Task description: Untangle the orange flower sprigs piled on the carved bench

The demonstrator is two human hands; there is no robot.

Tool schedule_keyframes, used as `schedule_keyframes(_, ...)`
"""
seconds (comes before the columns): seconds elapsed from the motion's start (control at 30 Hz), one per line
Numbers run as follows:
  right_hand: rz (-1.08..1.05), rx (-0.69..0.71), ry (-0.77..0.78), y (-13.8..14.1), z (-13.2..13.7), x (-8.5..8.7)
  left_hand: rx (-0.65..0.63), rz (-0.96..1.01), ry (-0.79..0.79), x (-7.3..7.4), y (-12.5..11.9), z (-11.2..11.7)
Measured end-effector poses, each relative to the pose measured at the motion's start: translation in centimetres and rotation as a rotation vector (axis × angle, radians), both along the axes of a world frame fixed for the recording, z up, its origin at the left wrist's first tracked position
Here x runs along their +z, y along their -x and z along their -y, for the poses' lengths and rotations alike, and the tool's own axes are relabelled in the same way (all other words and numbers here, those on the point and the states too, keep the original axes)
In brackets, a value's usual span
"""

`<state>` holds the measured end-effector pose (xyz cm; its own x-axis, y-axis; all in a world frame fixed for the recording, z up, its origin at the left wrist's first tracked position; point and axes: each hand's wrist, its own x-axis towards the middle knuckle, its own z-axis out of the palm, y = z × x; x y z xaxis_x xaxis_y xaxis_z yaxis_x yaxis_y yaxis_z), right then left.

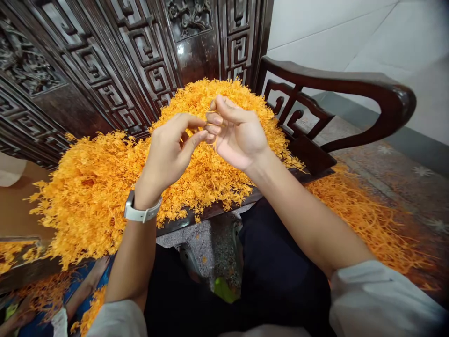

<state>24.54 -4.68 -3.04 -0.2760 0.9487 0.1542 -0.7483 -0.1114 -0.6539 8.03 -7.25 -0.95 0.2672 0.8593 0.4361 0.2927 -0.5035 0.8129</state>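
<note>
My left hand [171,150], with a pale watch on its wrist, has its thumb and forefinger pinched together at the fingertips of my right hand. Palm turned up, my right hand [241,135] curls its fingers in and presses the thumb to the forefinger. Whatever sits between the fingers is too small to make out, though a thin yellowish strand seems to show there. Below and behind both hands spreads a large heap of orange, flower-like sprigs [94,164], piled on the dark wooden bench [217,209].
A carved openwork backrest [147,51] rises behind the heap, and a curved armrest [336,77] stands to the right. Long orange strands [365,215] lie piled on the floor at right. Another person's leg [86,285] shows at lower left by more orange pieces.
</note>
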Motion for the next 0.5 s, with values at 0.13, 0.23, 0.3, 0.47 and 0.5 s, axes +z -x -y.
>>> schedule_keyframes(0.13, -0.008, 0.053, -0.001, 0.3, 0.2, 0.0, 0.065, 0.004, -0.109, -1.3, 0.4, -1.0)
schedule_keyframes(0.23, -0.028, 0.111, -0.046, 0.4, 0.9, 0.6, 0.194, 0.161, -0.168, -2.2, 1.6, -2.5)
schedule_keyframes(0.3, -0.017, 0.159, -0.064, 0.3, 1.6, 1.3, 0.312, 0.306, -0.214, -2.6, 3.6, -4.1)
schedule_keyframes(0.47, -0.005, 0.091, -0.048, -0.4, 3.2, 2.4, 0.526, 0.455, -0.217, -3.4, 11.4, -7.4)
schedule_keyframes(0.5, -0.005, 0.065, -0.044, -0.4, 3.3, 2.5, 0.514, 0.402, -0.143, -3.6, 12.3, -7.5)
